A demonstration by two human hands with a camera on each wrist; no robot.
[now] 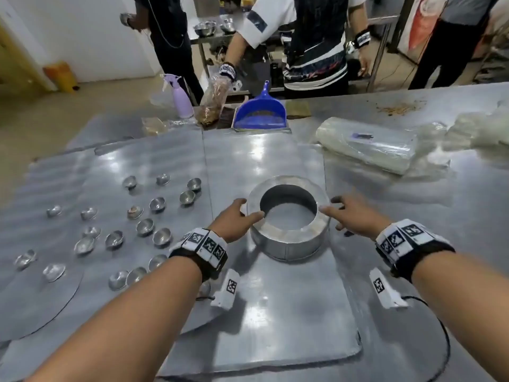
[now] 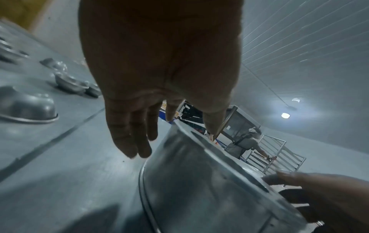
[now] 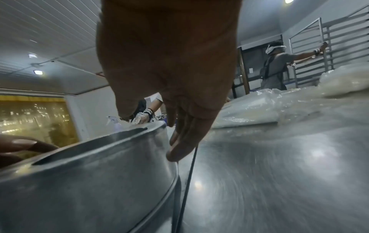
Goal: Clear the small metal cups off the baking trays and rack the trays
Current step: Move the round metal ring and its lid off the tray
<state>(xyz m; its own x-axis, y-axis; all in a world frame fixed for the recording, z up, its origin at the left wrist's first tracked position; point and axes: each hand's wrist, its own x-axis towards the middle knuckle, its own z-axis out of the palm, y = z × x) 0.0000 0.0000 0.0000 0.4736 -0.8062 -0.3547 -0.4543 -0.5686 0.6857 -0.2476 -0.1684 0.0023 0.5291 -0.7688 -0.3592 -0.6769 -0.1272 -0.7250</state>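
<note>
Several small metal cups (image 1: 144, 226) lie scattered on a flat baking tray (image 1: 55, 299) at the left; some stand upright, others are tipped over. The left wrist view shows a few of these cups (image 2: 26, 107) close up. A round metal tin with a wide rim (image 1: 289, 238) stands on a second tray (image 1: 275, 326) in the middle. My left hand (image 1: 239, 216) is at its left side, thumb on the rim, fingers straight down beside the wall (image 2: 199, 189). My right hand (image 1: 349, 213) hovers at its right side with fingers spread, thumb near the rim (image 3: 89, 181).
A blue dustpan (image 1: 260, 111) and a purple spray bottle (image 1: 180, 97) stand at the table's far edge, where people (image 1: 314, 51) work. Clear plastic packs (image 1: 366, 144) lie at the right. A metal tray rack (image 3: 339, 47) stands behind, with a person beside it.
</note>
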